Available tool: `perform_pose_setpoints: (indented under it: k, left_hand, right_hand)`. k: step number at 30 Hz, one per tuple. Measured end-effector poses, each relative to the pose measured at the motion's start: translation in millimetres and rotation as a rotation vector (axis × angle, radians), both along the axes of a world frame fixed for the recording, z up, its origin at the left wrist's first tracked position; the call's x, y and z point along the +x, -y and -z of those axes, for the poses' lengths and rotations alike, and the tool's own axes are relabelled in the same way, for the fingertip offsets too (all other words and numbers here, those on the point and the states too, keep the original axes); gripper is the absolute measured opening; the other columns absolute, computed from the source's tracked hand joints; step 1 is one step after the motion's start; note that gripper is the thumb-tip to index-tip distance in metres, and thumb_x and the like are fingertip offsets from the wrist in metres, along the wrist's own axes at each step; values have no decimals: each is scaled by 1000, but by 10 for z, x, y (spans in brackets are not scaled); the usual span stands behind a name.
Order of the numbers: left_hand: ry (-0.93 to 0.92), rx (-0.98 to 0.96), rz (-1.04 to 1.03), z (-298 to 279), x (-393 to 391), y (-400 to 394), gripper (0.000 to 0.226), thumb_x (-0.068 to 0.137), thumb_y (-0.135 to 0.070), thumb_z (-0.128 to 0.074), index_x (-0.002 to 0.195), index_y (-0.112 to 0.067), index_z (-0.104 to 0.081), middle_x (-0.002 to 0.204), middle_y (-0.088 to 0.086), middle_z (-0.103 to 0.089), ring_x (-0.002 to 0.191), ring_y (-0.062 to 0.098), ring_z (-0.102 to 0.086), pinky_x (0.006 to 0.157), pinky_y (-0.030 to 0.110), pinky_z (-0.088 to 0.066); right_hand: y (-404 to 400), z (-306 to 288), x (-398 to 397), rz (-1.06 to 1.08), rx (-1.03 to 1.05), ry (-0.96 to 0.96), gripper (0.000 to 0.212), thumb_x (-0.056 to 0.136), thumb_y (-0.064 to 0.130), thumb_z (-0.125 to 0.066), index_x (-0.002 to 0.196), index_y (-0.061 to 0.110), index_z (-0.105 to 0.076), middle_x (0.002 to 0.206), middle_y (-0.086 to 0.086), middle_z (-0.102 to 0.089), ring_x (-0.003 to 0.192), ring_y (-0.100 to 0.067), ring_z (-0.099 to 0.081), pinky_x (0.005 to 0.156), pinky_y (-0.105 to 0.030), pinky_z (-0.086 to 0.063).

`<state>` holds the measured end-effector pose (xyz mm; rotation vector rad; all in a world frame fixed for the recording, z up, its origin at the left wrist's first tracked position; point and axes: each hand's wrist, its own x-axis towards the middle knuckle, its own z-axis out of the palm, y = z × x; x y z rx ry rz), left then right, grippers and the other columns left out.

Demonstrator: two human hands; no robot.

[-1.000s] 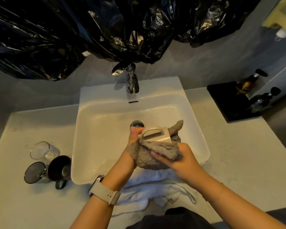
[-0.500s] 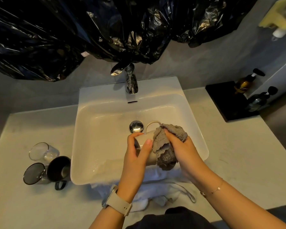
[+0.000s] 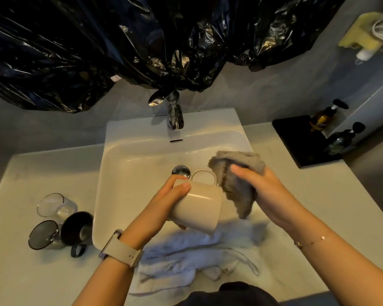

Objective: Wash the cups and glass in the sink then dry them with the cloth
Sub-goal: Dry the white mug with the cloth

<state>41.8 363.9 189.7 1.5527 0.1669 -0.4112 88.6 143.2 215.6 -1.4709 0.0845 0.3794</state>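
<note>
Over the white rectangular ceramic sink (image 3: 128,173) we see the left hand (image 3: 164,204) holding a beige ceramic mug (image 3: 197,208) on its side, with the right hand (image 3: 268,193) and its grey fluffy cloth (image 3: 237,173) just right of it. Left of the sink, on the pale stone counter (image 3: 20,272), a clear drinking glass (image 3: 53,206) lies behind a smoky tinted glass (image 3: 44,234) and a black glossy mug (image 3: 77,228). A white crumpled towel (image 3: 186,259) lies over the sink's near edge, the chrome metal tap (image 3: 175,113) stands behind the basin, and two dark pump bottles (image 3: 323,117) stand on a black flat tray (image 3: 296,140) at far right.

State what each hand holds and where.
Left hand grips the beige ceramic mug around its base end; right hand pinches the grey fluffy cloth mid-fold.
</note>
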Motion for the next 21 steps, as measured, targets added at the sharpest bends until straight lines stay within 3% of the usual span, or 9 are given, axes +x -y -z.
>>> perform_pose_setpoints:
  k: [2,4,6,8,11,14,16,19,21]
  left_hand:
    - [-33,30,51,-38,47,16,26,83,-50,-49,101,-37,-62,102,3,-63,90,21,-66,61,41,-60]
    - [-58,52,73,-60,104,16,18,81,-52,-49,92,-45,-63,102,5,-62,92,25,-65,61,40,-60]
    - [-97,44,83,-45,163,-15,17,80,-53,-51,89,-47,-64,102,6,-61,91,26,-65,61,41,-61]
    - [-123,-1,93,-31,199,-37,33,79,-55,-54,104,-36,-64,105,12,-60,89,27,-66,58,41,-59]
    - [-149,-21,107,-23,248,-44,59,76,-59,-56,118,-19,-58,99,20,-59,75,28,-65,52,34,-52]
    - [-218,39,64,34,392,-53,57,73,-62,-63,113,-21,-61,101,14,-61,84,29,-66,52,37,-55]
    - [-267,100,34,95,492,-42,57,72,-68,-70,108,-24,-62,102,10,-63,88,28,-67,54,41,-58]
    - [-233,113,22,68,430,34,52,80,-73,-58,112,-32,-57,109,2,-63,98,22,-66,62,34,-59]
    - [-152,91,-30,37,309,74,59,76,-76,-57,120,-37,-52,119,-2,-60,105,15,-63,72,29,-59]
  right_hand:
    - [-66,15,1,-197,41,-61,54,77,45,-64,119,11,-66,118,-18,-67,115,-34,-61,100,-49,-45]
    - [-110,16,21,-277,174,-132,49,86,42,-50,120,11,-66,122,-14,-67,117,-28,-60,102,-37,-46]
    - [-133,17,45,-238,274,-222,39,93,32,-41,107,13,-73,113,-6,-72,107,-16,-66,90,-23,-51]
    - [-141,94,68,-268,197,-211,33,98,21,-39,111,15,-69,114,-5,-72,107,-14,-66,84,-19,-52]
    - [-131,164,113,-261,62,-165,23,95,12,-53,114,15,-66,110,-3,-73,99,-11,-69,74,-16,-52]
    - [-155,196,184,-173,38,-156,19,89,4,-61,105,11,-70,97,-5,-75,87,-15,-71,69,-20,-55]
    - [-241,267,187,-78,-47,-110,15,90,6,-63,101,11,-71,95,-8,-75,87,-23,-71,73,-29,-59]
    - [-385,380,158,100,-173,0,15,94,19,-60,99,11,-72,95,-11,-74,92,-31,-69,84,-46,-55]
    - [-437,412,150,202,-119,-13,22,96,24,-57,98,9,-73,94,-12,-74,91,-31,-69,82,-44,-54]
